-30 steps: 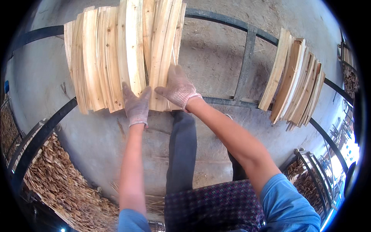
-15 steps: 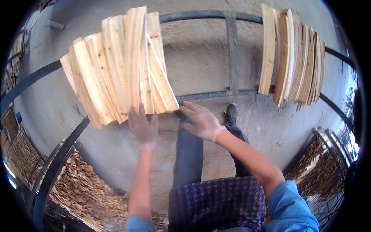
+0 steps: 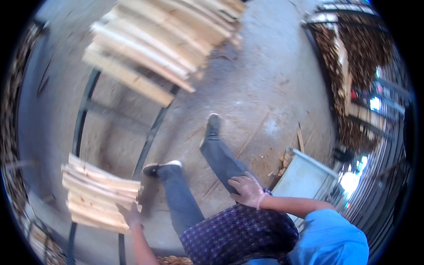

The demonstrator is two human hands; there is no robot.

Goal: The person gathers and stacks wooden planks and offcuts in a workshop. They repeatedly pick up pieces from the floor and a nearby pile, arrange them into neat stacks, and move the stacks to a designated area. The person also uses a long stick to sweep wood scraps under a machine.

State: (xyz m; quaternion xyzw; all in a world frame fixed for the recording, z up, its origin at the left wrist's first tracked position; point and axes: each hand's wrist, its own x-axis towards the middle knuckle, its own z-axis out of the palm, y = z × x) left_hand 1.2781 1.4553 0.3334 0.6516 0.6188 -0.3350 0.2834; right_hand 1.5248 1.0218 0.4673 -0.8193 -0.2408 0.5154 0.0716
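Observation:
My left hand (image 3: 130, 215), in a thin pale glove, is at the near ends of a row of light wooden boards (image 3: 99, 194), its fingers apart. It seems to touch the ends, though blur hides the exact contact. The boards lie side by side across two dark metal rails (image 3: 148, 143). My right hand (image 3: 248, 190), gloved too, is over my thigh beside the dark patterned apron (image 3: 238, 229). Its fingers are loosely spread and nothing shows in them. Farther along the same rails lies a second, larger row of boards (image 3: 150, 39).
A pale box-like cabinet (image 3: 304, 172) stands to the right, with wood scraps (image 3: 285, 163) on the floor beside it. Racks packed with wood pieces (image 3: 364, 42) fill the far right. More stacked wood (image 3: 17, 154) runs along the left edge.
The view has swung to the right, so the rails and boards now appear on the left. My right hand has left the board ends for my thigh; my left hand remains by the boards.

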